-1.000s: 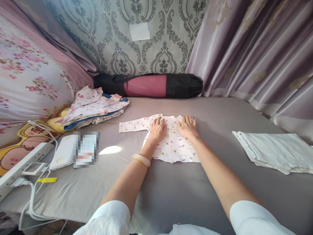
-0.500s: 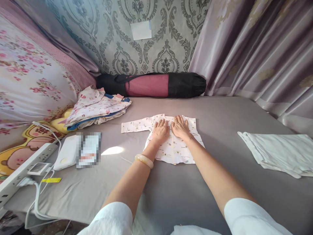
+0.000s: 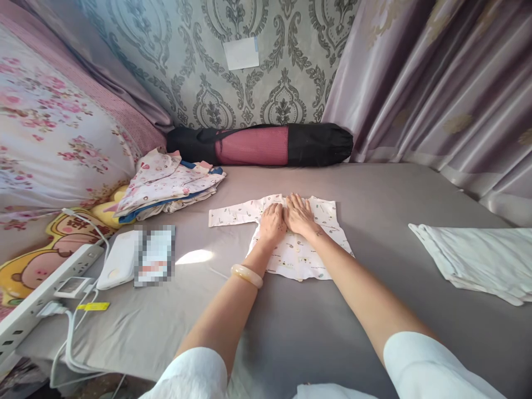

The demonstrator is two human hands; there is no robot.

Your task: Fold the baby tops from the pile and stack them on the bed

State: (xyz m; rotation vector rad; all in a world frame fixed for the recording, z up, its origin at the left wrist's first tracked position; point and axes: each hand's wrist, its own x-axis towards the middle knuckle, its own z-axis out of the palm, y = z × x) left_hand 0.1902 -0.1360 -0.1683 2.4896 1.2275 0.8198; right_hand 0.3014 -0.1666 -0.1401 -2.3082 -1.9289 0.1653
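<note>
A small white baby shirt with a tiny printed pattern lies flat on the grey bed sheet. Its left sleeve stretches out to the side, while no sleeve sticks out on the right. My left hand rests on the upper part of the shirt, fingers slightly bent and lying on the cloth. Close beside it, nearly touching, my right hand lies flat near the neckline with its fingers stretched out. Both palms cover some of the shirt front. A pale bangle circles my left wrist.
Folded children's clothes are piled at the back left. A white power bank, a blurred-out flat item and a power strip with cables lie left. White folded cloth sits right. A black and pink rolled bag lines the wall.
My right hand has slid left across the shirt, closer to my left hand. My left hand's fingers are a little more bent. The view has shifted slightly.
</note>
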